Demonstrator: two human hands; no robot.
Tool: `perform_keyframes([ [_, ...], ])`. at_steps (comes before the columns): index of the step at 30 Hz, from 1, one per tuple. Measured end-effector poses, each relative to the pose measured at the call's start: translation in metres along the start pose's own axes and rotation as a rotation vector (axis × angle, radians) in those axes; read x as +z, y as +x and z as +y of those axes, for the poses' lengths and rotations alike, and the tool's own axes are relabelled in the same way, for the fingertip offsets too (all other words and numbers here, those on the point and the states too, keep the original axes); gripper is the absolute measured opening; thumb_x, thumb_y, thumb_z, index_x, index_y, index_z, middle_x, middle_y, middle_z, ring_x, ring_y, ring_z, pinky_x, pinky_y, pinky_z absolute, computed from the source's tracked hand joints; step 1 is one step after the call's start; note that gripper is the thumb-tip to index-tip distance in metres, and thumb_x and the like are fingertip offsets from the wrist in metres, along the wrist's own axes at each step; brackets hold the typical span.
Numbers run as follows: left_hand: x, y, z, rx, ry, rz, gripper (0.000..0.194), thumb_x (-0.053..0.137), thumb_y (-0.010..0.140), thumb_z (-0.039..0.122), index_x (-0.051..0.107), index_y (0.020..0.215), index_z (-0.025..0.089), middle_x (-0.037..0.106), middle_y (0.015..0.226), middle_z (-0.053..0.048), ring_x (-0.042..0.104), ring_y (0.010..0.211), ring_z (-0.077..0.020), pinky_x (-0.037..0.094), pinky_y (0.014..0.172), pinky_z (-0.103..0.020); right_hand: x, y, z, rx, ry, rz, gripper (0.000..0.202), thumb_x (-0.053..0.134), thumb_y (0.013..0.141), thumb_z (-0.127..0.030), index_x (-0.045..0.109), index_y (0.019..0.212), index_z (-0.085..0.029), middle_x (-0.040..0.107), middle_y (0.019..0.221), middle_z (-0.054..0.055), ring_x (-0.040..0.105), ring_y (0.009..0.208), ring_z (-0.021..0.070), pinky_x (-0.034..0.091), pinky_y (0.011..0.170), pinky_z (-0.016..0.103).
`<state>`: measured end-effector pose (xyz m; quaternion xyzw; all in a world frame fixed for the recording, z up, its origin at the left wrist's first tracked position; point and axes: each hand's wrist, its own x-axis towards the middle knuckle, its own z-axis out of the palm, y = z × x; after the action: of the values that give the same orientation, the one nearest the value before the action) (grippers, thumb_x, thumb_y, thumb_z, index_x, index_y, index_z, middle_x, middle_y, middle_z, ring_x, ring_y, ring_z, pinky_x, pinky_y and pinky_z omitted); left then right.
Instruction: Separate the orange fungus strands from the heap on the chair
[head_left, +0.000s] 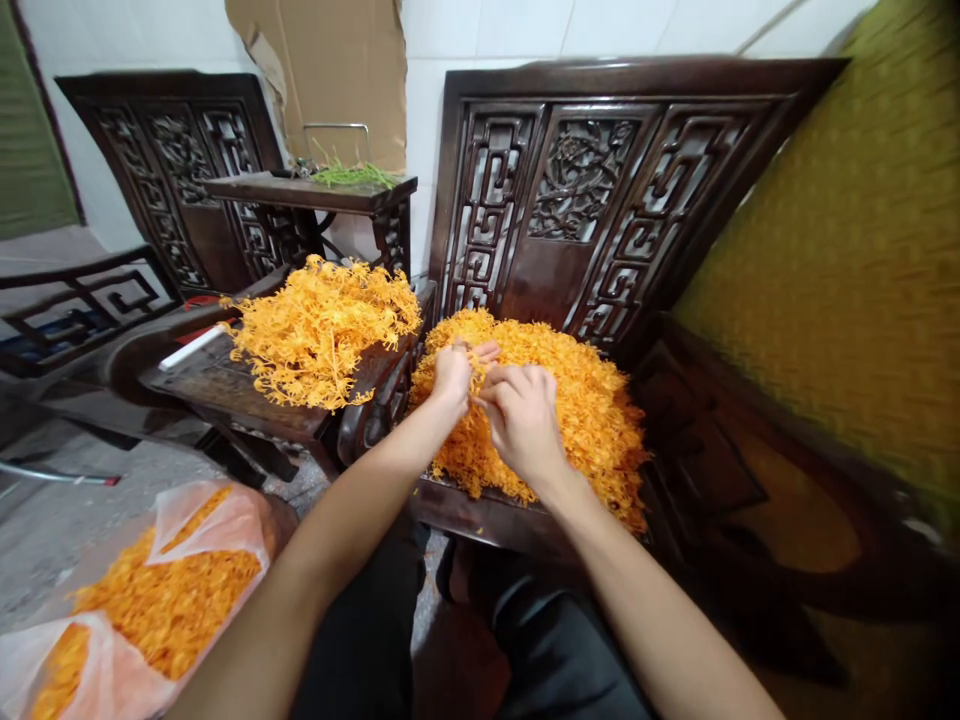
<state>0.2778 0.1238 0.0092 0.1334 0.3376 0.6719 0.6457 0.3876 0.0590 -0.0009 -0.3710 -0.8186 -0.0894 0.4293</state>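
Head view — above the big orange pile (577,400), the right grip (523,412) pinches a small orange sprig (477,376), the left grip (453,374) close against it, fingers partly extended — whether clenched, I cannot tell; left of the pile, a looser orange heap (322,335) covers part of a dark tabletop (225,375); farther left and lower than the pile sits a filled plastic bag (124,665)

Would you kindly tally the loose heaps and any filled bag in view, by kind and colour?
Loose heaps of curly orange flower-like pieces: 2
Small heap of thin green stems: 1
Translucent plastic bag holding orange pieces: 1
Total: 4
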Motion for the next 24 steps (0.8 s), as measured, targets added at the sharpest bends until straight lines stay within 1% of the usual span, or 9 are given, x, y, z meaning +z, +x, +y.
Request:
perform_keyframes([
  [4,0.004,0.005,-0.010,0.055,0.102,-0.066,0.011,0.045,0.100,0.019,0.056,0.102,0.017,0.079,0.096,-0.013,0.076,0.103,-0.0255,0.059,0.094,-0.042,-0.016,-0.003,-0.008,-0.061,0.007,0.101,0.014,0.065,0.090,-0.010,0.060,0.089,-0.023,0.069,0.096,0.005,0.054,0.095,0.0240,0.040,0.103,0.056],
  [7,-0.001,0.014,-0.009,0.067,0.108,-0.014,0.014,0.044,0.101,0.019,0.057,0.106,0.017,0.079,0.093,-0.012,0.077,0.099,-0.0239,0.060,0.090,-0.039,-0.032,-0.005,-0.016,-0.132,0.074,0.193,0.020,0.069,0.087,-0.009,0.059,0.092,-0.025,0.069,0.094,0.002,0.058,0.093,0.0219,0.040,0.108,0.058],
  [9,-0.007,0.019,-0.002,0.050,0.106,0.030,0.017,0.044,0.101,0.018,0.057,0.110,0.015,0.079,0.094,-0.013,0.077,0.098,-0.0239,0.060,0.090,-0.039,-0.041,-0.007,-0.023,-0.152,0.152,0.276,0.024,0.070,0.085,-0.007,0.060,0.095,-0.026,0.070,0.097,0.002,0.063,0.095,0.0209,0.045,0.107,0.056],
  [11,-0.010,0.017,0.006,0.011,0.106,-0.013,0.017,0.045,0.101,0.019,0.057,0.111,0.014,0.079,0.096,-0.015,0.077,0.099,-0.0248,0.059,0.090,-0.040,-0.045,-0.008,-0.025,-0.050,0.253,0.322,0.021,0.067,0.087,-0.008,0.061,0.097,-0.025,0.071,0.104,0.004,0.067,0.099,0.0211,0.053,0.098,0.049],
  [14,-0.008,0.004,0.013,-0.029,0.134,-0.189,0.016,0.044,0.104,0.025,0.056,0.107,0.015,0.079,0.098,-0.016,0.076,0.103,-0.0256,0.059,0.093,-0.042,-0.041,-0.009,-0.015,0.303,0.474,0.258,0.016,0.063,0.094,-0.021,0.062,0.110,-0.023,0.072,0.101,0.006,0.071,0.084,0.0191,0.058,0.074,0.037],
  [16,-0.005,-0.008,0.014,-0.015,0.162,-0.283,0.017,0.043,0.105,0.028,0.054,0.102,0.016,0.079,0.100,-0.016,0.075,0.108,-0.0260,0.057,0.097,-0.044,-0.035,-0.009,-0.004,0.468,0.542,0.166,0.020,0.060,0.097,-0.029,0.063,0.115,-0.023,0.071,0.092,0.004,0.069,0.071,0.0170,0.056,0.067,0.034],
  [17,-0.004,-0.013,0.013,-0.002,0.170,-0.319,0.017,0.044,0.105,0.029,0.054,0.100,0.017,0.079,0.101,-0.016,0.074,0.110,-0.0265,0.056,0.100,-0.046,-0.033,-0.009,0.000,0.495,0.524,0.121,0.020,0.060,0.097,-0.031,0.066,0.113,-0.022,0.071,0.091,0.004,0.068,0.071,0.0172,0.056,0.068,0.035],
  [20,-0.004,-0.021,0.009,0.037,0.187,-0.403,0.019,0.051,0.102,0.034,0.058,0.097,0.017,0.079,0.106,-0.016,0.071,0.117,-0.0290,0.051,0.107,-0.050,-0.025,-0.009,0.006,0.472,0.367,0.029,0.020,0.060,0.095,-0.034,0.074,0.099,-0.020,0.071,0.095,0.007,0.067,0.085,0.0212,0.053,0.079,0.039],
  [24,-0.007,-0.023,0.002,0.148,0.271,-0.454,0.024,0.058,0.098,0.039,0.065,0.096,0.016,0.078,0.110,-0.015,0.066,0.126,-0.0288,0.045,0.114,-0.050,-0.016,-0.004,0.006,0.507,0.198,0.016,0.036,0.065,0.091,-0.044,0.074,0.110,-0.014,0.069,0.099,0.013,0.064,0.086,0.0251,0.050,0.082,0.042],
])
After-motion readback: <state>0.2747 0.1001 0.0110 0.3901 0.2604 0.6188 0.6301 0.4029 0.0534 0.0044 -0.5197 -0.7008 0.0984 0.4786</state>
